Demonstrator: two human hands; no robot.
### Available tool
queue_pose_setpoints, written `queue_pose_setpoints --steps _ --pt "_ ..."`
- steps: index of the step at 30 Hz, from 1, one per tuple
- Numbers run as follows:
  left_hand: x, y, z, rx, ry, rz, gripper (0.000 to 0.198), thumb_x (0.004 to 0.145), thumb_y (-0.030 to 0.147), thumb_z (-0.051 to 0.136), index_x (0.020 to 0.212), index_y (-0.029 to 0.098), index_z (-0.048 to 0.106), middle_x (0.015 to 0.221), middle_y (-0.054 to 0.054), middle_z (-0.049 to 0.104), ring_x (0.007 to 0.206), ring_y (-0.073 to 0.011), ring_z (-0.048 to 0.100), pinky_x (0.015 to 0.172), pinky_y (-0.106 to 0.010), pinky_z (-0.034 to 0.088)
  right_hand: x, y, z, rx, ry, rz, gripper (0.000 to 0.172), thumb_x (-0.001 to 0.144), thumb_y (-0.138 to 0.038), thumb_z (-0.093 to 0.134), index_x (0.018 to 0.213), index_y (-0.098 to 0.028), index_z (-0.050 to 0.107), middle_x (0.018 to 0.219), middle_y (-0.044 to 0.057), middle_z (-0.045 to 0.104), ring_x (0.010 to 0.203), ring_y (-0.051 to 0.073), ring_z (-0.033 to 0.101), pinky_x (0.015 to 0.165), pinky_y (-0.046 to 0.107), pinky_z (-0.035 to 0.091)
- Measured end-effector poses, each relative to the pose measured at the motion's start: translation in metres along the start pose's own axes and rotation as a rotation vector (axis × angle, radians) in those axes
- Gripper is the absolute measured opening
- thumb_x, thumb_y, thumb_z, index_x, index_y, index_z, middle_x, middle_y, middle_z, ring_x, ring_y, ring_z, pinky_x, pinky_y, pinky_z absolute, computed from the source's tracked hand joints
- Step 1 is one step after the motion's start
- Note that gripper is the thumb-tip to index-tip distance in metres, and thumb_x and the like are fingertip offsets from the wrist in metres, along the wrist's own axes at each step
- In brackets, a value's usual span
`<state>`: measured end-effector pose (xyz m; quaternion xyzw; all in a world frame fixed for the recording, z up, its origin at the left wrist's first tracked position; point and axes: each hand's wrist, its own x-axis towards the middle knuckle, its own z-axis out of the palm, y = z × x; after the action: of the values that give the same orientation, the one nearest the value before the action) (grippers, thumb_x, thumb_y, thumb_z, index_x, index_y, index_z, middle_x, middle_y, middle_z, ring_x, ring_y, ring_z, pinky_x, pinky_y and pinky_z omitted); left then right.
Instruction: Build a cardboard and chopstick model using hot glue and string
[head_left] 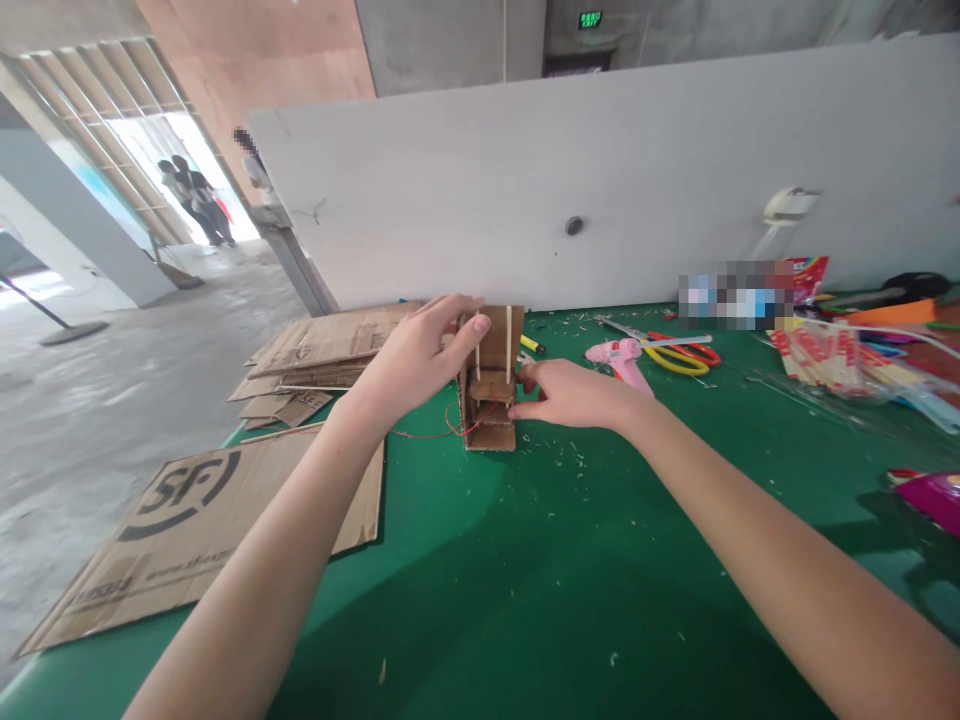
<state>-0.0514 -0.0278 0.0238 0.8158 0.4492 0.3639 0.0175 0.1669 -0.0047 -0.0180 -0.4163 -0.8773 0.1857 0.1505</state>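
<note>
A small cardboard structure (493,432) with two pale sticks up its front stands on the green table. My left hand (431,350) is closed round its upper left side, thumb at the front near the top. At its right side, about halfway up, my right hand (574,393) has its thumb and index finger against the edge, the fingertips partly hidden. A thin red wire (427,435) runs out of the structure to the left.
Cardboard sheets (300,490) lie to the left. A pink glue gun (626,362), yellow and red scissors (675,358) and packets of sticks (817,360) lie to the right. Behind the green table (540,600) rises a white panel (480,200). People (196,195) stand far off.
</note>
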Motion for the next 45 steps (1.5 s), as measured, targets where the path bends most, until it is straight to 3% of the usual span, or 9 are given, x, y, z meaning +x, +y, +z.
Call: queue_pose_setpoints --steps 4,11,14,18,22,26,36,41,45 --pt "0.0 0.001 -0.001 -0.01 -0.013 -0.026 0.044 0.096 0.053 0.039 0.12 0.022 0.06 0.119 -0.008 0.069 0.101 -0.0214 0.067 0.087 -0.036 0.052 0.002 -0.006 0.0 0.027 -0.036 0.006 0.027 0.082 -0.037 0.058 0.1 -0.02 0.067 0.082 0.006 0.07 0.065 0.019 0.06 0.058 0.031 0.041" --pt "-0.001 0.002 -0.003 -0.031 -0.042 -0.047 0.048 0.095 0.054 0.039 0.124 0.021 0.059 0.121 -0.008 0.067 0.101 -0.0212 0.066 0.086 -0.035 0.051 0.0 -0.005 -0.007 -0.022 -0.058 0.066 0.035 0.082 -0.05 0.058 0.098 -0.02 0.064 0.09 0.006 0.07 0.07 0.02 0.061 0.059 0.032 0.042" --pt "-0.001 0.004 -0.005 -0.047 -0.051 -0.054 0.05 0.096 0.055 0.037 0.125 0.02 0.059 0.119 -0.008 0.068 0.101 -0.0209 0.065 0.085 -0.034 0.051 -0.003 -0.01 -0.015 0.003 0.148 0.071 0.042 0.081 -0.057 0.058 0.102 -0.02 0.062 0.098 0.008 0.069 0.075 0.021 0.062 0.06 0.032 0.043" --pt "-0.002 0.006 -0.008 -0.031 -0.075 -0.064 0.051 0.097 0.053 0.033 0.127 0.02 0.059 0.113 -0.008 0.07 0.098 -0.0198 0.066 0.088 -0.033 0.049 0.0 -0.021 -0.012 0.148 0.438 -0.035 0.034 0.088 -0.043 0.056 0.112 -0.02 0.057 0.107 0.007 0.068 0.082 0.017 0.064 0.069 0.029 0.046" --pt "-0.001 0.007 -0.008 -0.044 -0.08 -0.072 0.049 0.097 0.051 0.035 0.128 0.02 0.058 0.114 -0.008 0.069 0.098 -0.0194 0.066 0.088 -0.032 0.05 0.012 -0.021 0.006 0.151 0.527 -0.059 0.014 0.092 -0.029 0.052 0.094 -0.019 0.061 0.085 0.004 0.069 0.072 0.015 0.061 0.065 0.028 0.042" --pt "-0.001 0.004 -0.005 -0.063 -0.06 -0.068 0.045 0.097 0.048 0.038 0.127 0.021 0.059 0.114 -0.008 0.069 0.096 -0.0187 0.065 0.083 -0.031 0.051 0.02 -0.015 0.016 0.143 0.546 -0.037 0.016 0.094 -0.025 0.048 0.087 -0.018 0.06 0.069 0.001 0.063 0.058 0.013 0.054 0.06 0.028 0.039" --pt "-0.001 0.0 -0.001 -0.101 -0.055 -0.114 0.045 0.095 0.05 0.041 0.124 0.022 0.059 0.095 -0.006 0.069 0.077 -0.0157 0.063 0.068 -0.028 0.05 0.022 -0.006 0.023 0.27 0.583 -0.012 0.018 0.094 -0.03 0.048 0.093 -0.019 0.063 0.079 0.005 0.07 0.071 0.017 0.065 0.069 0.03 0.05" --pt "-0.001 0.0 -0.002 -0.097 -0.065 -0.119 0.044 0.095 0.051 0.04 0.124 0.022 0.057 0.066 0.002 0.054 0.062 -0.0133 0.054 0.059 -0.026 0.047 0.021 -0.006 0.023 0.27 0.592 -0.019 0.018 0.094 -0.028 0.049 0.093 -0.018 0.063 0.081 0.006 0.07 0.072 0.017 0.065 0.071 0.031 0.05" --pt "-0.001 0.002 -0.003 -0.099 -0.066 -0.11 0.042 0.095 0.049 0.041 0.123 0.022 0.057 0.062 0.003 0.049 0.061 -0.0128 0.053 0.059 -0.025 0.047 0.02 -0.007 0.023 0.273 0.591 -0.013 0.018 0.094 -0.028 0.049 0.095 -0.018 0.064 0.081 0.006 0.07 0.072 0.017 0.064 0.071 0.031 0.051"
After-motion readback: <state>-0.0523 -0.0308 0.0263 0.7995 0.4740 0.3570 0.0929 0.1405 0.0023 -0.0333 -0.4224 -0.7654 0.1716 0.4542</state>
